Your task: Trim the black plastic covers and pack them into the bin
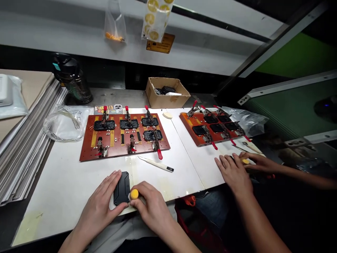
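Observation:
My left hand (101,198) steadies a black rectangular plastic casing (122,188) on the white table, fingers along its left edge and thumb at its lower edge. My right hand (150,203) is closed around a small tool with a round yellow end (134,194), held against the casing's lower right edge. The tool's tip is hidden. Above them lies a white-handled pointed tool (156,163). Beyond it stands a reddish-brown fixture board (121,154) with red-tipped toggle clamps and several black plastic parts.
To the right, a co-worker's hands (237,172) hold another yellow-ended item near a second fixture board (189,130). A cardboard box (160,100) and dark bottle (72,79) stand at the back. Stacked sheets (39,116) and a bagged cable (65,123) lie left.

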A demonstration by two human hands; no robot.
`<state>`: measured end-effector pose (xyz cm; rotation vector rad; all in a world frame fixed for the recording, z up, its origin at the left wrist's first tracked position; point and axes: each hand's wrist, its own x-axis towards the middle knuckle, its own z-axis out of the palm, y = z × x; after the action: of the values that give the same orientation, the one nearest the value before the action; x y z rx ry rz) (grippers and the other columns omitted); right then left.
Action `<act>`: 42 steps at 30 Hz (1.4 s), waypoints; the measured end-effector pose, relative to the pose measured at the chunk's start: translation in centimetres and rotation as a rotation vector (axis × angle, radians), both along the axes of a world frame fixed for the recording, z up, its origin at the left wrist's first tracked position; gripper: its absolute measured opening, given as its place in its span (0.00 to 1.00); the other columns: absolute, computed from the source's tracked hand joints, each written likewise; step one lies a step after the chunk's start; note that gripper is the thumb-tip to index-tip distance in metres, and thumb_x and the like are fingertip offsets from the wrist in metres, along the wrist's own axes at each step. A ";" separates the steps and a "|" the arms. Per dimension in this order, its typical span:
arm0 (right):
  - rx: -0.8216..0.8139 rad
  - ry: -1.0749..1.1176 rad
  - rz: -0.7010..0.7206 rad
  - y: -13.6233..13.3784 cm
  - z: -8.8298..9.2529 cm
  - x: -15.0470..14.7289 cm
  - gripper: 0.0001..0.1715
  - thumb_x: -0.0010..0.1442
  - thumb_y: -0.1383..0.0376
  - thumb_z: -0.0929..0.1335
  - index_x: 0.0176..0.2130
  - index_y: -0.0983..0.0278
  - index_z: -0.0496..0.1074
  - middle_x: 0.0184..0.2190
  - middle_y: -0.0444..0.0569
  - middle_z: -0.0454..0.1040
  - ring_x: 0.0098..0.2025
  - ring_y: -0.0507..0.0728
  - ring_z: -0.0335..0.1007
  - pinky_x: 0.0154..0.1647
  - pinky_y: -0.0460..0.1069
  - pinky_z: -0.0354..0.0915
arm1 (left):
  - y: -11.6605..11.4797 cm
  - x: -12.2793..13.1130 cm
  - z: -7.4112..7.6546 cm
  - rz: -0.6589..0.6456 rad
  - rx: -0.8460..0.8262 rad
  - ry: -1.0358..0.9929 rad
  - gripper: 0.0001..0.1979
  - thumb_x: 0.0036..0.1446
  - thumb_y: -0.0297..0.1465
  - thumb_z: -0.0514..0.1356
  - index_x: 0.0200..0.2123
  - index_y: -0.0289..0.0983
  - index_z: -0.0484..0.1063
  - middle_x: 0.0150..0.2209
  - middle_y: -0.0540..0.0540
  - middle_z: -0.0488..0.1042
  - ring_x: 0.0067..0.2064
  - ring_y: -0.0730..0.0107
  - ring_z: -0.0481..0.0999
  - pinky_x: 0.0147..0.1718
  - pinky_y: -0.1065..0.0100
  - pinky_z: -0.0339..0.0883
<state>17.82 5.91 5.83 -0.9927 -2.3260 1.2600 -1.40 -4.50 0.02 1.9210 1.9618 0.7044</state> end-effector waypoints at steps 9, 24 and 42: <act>0.197 -0.083 0.048 -0.5 -1.0 -2.2 0.22 0.59 0.76 0.64 0.50 0.60 0.70 0.48 0.50 0.73 0.49 0.61 0.67 0.50 0.55 0.65 | 0.0 0.0 0.2 0.019 -0.001 -0.032 0.43 0.62 0.38 0.62 0.73 0.45 0.41 0.71 0.42 0.57 0.71 0.54 0.57 0.67 0.49 0.61; 0.244 -0.112 0.143 -0.2 -0.7 -0.5 0.15 0.57 0.72 0.68 0.46 0.60 0.72 0.42 0.46 0.74 0.44 0.58 0.67 0.46 0.52 0.60 | 0.1 -0.2 -0.2 0.014 0.051 -0.015 0.41 0.64 0.39 0.61 0.72 0.44 0.42 0.70 0.39 0.59 0.69 0.53 0.61 0.63 0.48 0.65; -0.461 0.223 -0.066 -4.8 -0.7 2.1 0.17 0.69 0.52 0.66 0.48 0.60 0.75 0.37 0.45 0.74 0.37 0.54 0.68 0.40 0.47 0.62 | -3.3 -2.9 5.0 0.467 0.152 0.093 0.18 0.65 0.38 0.59 0.56 0.38 0.72 0.42 0.43 0.81 0.41 0.62 0.81 0.41 0.66 0.73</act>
<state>19.93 1.14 5.17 -0.9883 -1.8594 1.8232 -4.34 -7.81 4.99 1.6036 2.5173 0.9179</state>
